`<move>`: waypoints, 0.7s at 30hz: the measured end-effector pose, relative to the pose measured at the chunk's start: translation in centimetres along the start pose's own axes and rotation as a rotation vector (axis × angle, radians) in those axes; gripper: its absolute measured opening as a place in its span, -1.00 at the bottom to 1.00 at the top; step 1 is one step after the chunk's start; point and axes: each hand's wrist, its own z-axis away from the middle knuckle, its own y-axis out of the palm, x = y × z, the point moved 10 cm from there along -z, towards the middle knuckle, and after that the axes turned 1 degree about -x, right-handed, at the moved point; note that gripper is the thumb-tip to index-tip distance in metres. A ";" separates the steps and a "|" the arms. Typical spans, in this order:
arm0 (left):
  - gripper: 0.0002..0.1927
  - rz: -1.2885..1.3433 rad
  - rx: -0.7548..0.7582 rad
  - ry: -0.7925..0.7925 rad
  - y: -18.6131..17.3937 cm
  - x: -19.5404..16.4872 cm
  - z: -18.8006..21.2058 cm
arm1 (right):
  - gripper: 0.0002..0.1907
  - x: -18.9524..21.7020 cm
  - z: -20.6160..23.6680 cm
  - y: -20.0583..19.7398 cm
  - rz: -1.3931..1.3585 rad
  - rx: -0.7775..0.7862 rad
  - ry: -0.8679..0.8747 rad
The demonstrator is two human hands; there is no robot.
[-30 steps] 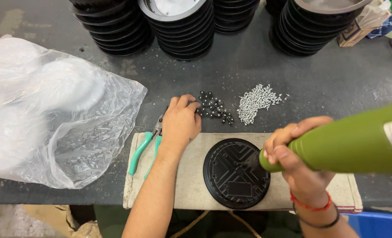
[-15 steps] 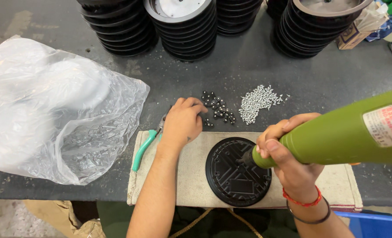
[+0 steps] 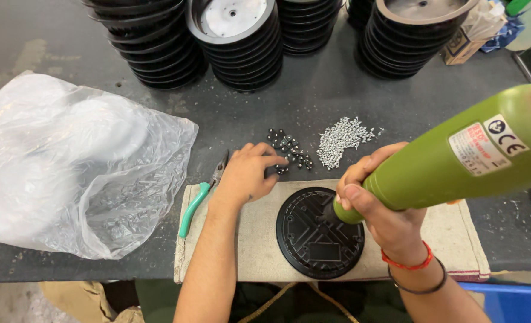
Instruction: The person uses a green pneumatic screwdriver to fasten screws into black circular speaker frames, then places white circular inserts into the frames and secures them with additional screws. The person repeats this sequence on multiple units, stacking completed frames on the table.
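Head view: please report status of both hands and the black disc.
Left hand on the dark screws. Right hand grips green power screwdriver, tip on black disc. Pliers beside the left wrist.

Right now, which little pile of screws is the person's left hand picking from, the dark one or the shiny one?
The dark one. The left hand has its fingertips in the black screws, while the silver screws lie untouched further right, near the green power screwdriver.

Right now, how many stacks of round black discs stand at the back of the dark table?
5 at least: one at far left, one topped with a silvery plate, one behind it, a sliver, one at right. More may sit beyond the frame.
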 end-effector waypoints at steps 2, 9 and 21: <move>-0.79 0.027 -0.021 -0.006 0.0 0.1 -0.2 | -0.62 0.9 0.1 -0.2 -0.010 0.000 -0.027; -0.85 0.193 -0.201 -0.139 -2.1 -0.4 -0.8 | -0.67 3.8 1.7 -2.9 -0.040 -0.036 -0.080; -0.87 0.198 -0.312 0.211 -1.3 -13.5 6.2 | -0.66 3.0 2.4 -4.8 0.043 -0.099 -0.071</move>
